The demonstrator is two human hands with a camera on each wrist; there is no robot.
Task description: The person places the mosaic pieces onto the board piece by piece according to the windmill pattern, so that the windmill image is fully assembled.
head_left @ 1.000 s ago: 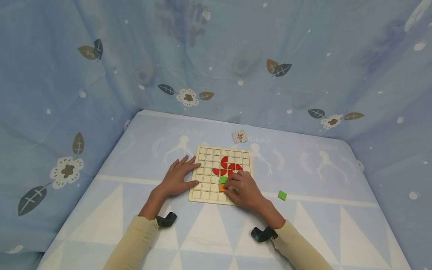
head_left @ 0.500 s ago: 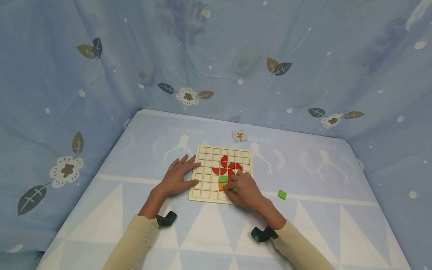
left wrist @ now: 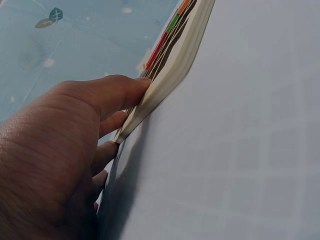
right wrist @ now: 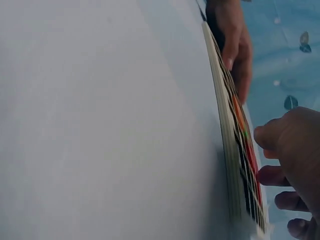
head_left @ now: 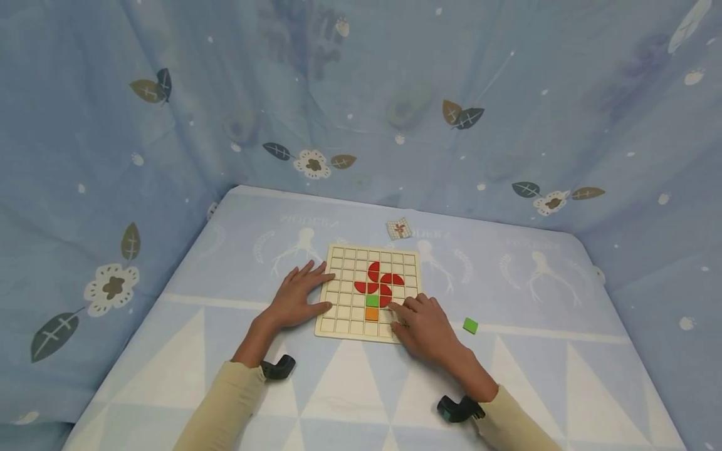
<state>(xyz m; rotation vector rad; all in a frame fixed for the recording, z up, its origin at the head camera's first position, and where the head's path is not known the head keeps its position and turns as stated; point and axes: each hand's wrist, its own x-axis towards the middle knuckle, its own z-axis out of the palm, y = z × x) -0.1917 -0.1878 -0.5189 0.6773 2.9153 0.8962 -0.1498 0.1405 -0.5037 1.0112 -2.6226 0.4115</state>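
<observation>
A wooden grid board [head_left: 345, 282] lies on the table, with red curved tiles [head_left: 375, 270] arranged like a pinwheel on it. Below them sit a green square tile [head_left: 373, 300] and an orange square tile [head_left: 371, 314], each in its own cell. My left hand [head_left: 299, 297] rests at the board's left edge, its thumb [left wrist: 125, 90] touching the rim in the left wrist view. Over the lower right part of the board is my right hand [head_left: 425, 326], fingers loosely bent, with nothing visible between thumb and index finger. It hides some lower right cells.
A loose green tile [head_left: 470, 326] lies on the cloth to the right of the board. Behind the board is a small pattern card [head_left: 399, 228] showing a red pinwheel. Patterned blue curtains [head_left: 361, 94] surround the table at the back and sides.
My right hand has drawn back to the right and slightly down from the orange tile, uncovering it and the lower red tiles. The left hand has stayed in place.
</observation>
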